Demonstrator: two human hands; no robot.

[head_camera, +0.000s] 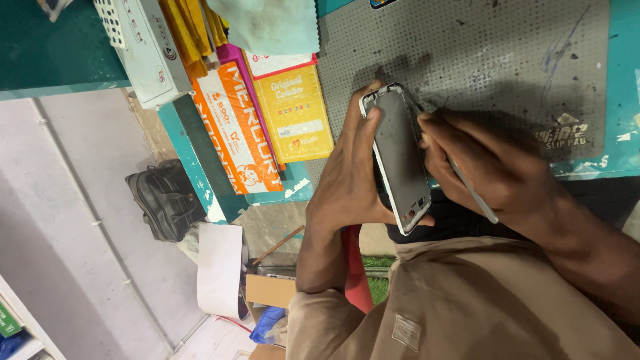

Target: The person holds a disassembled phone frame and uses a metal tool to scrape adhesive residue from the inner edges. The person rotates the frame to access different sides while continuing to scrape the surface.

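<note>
The left hand [347,180] was clamped around a phone frame [399,160], fingers along one long edge and thumb under the lower end, holding it up on edge just above the near rim of the grey dotted mat [480,53]. The right hand [480,167] was closed on a thin metal tool [475,195], its working end hidden behind the fingers against the frame's far edge. The likeliest trouble was a slip: since the frame was held in the air rather than lying flat, a hard push could have skidded the tool into the left fingers or bent the thin frame. A loosened hold could have dropped it off the table edge [200,143] toward the black bag [163,197] below.
</note>
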